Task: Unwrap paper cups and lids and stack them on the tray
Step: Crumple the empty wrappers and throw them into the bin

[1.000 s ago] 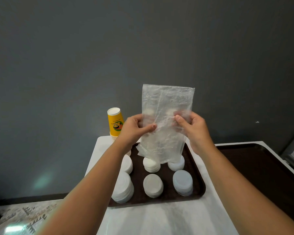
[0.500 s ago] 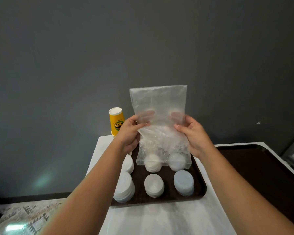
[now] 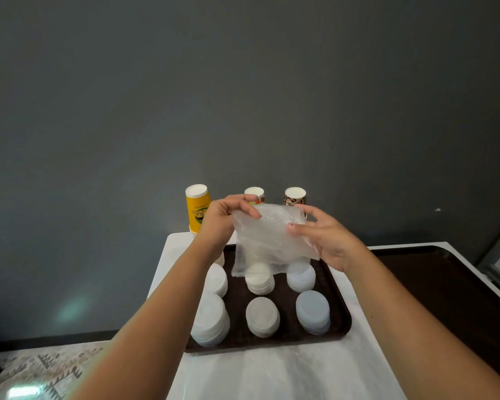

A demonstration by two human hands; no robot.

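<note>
Head view has both hands up over the far end of the tray (image 3: 341, 327), the left hand (image 3: 218, 219) pinching the top left corner of the empty plastic wrapper (image 3: 267, 235) and the right hand (image 3: 325, 236) pinching its right edge, so the bag hangs between them with its long side running top to bottom. Lid stacks (image 3: 262, 316) already sit in rows right under it on the tray, cup stacks (image 3: 197, 207) stand behind on the table (image 3: 272, 373). Looks like the wrapper just needs ditching off to a side, and neither hand is obviously closer.
</note>
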